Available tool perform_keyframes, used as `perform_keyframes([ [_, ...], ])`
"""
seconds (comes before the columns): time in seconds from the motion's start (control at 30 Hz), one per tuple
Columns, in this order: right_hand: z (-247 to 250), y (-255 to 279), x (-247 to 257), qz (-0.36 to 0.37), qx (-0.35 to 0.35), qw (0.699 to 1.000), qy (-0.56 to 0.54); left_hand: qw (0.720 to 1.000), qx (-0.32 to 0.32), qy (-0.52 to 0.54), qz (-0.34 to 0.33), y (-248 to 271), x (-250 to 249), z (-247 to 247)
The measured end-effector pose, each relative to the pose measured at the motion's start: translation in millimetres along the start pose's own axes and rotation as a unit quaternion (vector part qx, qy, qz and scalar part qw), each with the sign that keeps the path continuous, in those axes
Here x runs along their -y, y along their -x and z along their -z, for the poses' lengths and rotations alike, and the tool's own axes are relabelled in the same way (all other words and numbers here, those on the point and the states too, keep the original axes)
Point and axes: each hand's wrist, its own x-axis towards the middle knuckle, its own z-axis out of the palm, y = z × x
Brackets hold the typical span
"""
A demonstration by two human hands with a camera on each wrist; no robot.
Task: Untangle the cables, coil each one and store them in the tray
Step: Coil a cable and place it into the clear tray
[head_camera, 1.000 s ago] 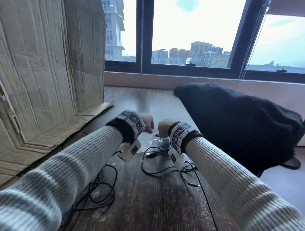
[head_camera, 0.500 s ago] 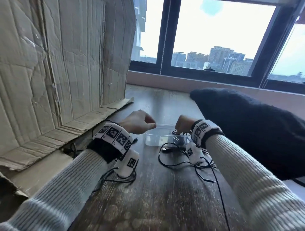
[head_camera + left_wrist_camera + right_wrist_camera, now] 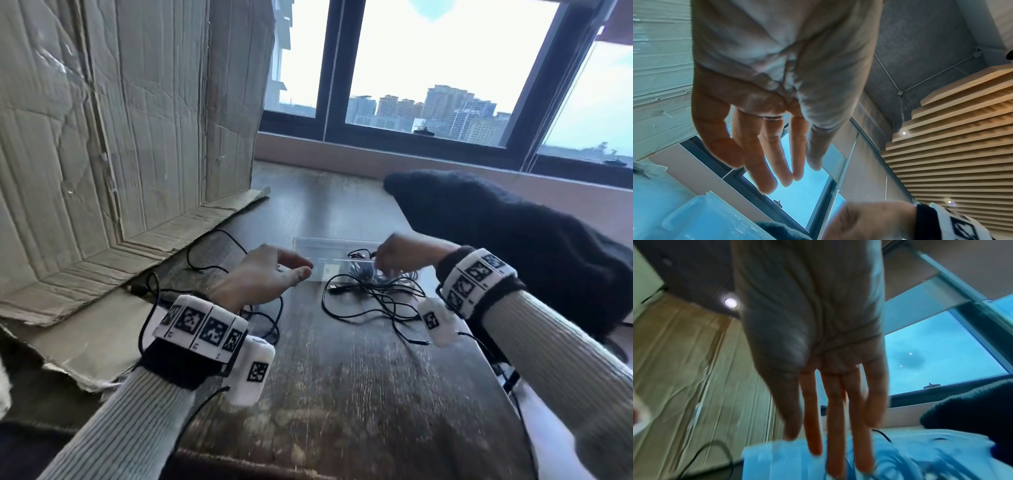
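Overhead, head cam: clear tray sits mid-desk, long axis running left-right. Black cable tangle lies at the tray's near-right edge, just below the right hand, which is nearer; its fingers point down, holding nothing clear. Left hand hovers left of tray, fingers loose, empty. A 2nd cable bunch lies by the cardboard. Count: 1 tray; cables at least 2, exact no. unclear.

Left wrist cam: fingers spread straight, empty; tray corner below.

Right wrist cam: blurred; fingers straight, tips over tray and cable.
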Motion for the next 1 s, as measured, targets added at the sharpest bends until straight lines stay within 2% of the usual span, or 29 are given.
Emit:
perform_keyframes([
  [0.07, -20, 26, 3, -0.015, 0.122, 0.989, 0.078, 1.000, -0.005, 0.003, -0.004, 6, 0, -5],
  [0.1, -31, 35, 1, -0.017, 0.160, 0.980, 0.119, 1.000, -0.007, 0.001, -0.007, 9, 0, -7],
  [0.13, -41, 41, -2, -0.018, 0.166, 0.976, 0.139, 1.000, -0.005, -0.001, -0.009, 12, -1, -10],
  [0.17, -49, 43, -6, -0.014, 0.152, 0.979, 0.134, 1.000, -0.002, 0.001, -0.012, 15, -1, -12],
  [0.27, -56, 42, -14, 0.040, 0.052, 0.996, 0.053, 1.000, 0.014, 0.008, -0.013, 22, -3, -17],
  [0.4, -32, 63, 1, 0.109, -0.008, 0.988, -0.108, 0.999, 0.039, -0.002, -0.022, 29, -15, -21],
  [0.47, -20, 79, 18, 0.159, -0.055, 0.964, -0.204, 0.998, 0.042, -0.015, -0.039, 31, -24, -23],
  [0.53, -12, 96, 35, 0.190, -0.095, 0.941, -0.264, 0.996, 0.021, -0.026, -0.085, 32, -34, -26],
  [0.6, -7, 110, 47, 0.194, -0.131, 0.921, -0.311, 0.993, 0.007, -0.005, -0.121, 32, -41, -28],
  [0.73, -5, 128, 49, 0.189, -0.201, 0.887, -0.369, 0.991, -0.039, 0.025, -0.127, 33, -49, -32],
  [0.83, -10, 130, 43, 0.159, -0.270, 0.873, -0.373, 0.993, -0.020, 0.011, -0.118, 30, -50, -37],
  [0.9, -11, 129, 35, 0.139, -0.308, 0.842, -0.420, 0.992, -0.034, -0.010, -0.118, 28, -50, -35],
  [1.0, -4, 130, 22, 0.095, -0.316, 0.774, -0.540, 0.989, -0.032, 0.001, -0.143, 31, -51, -27],
])
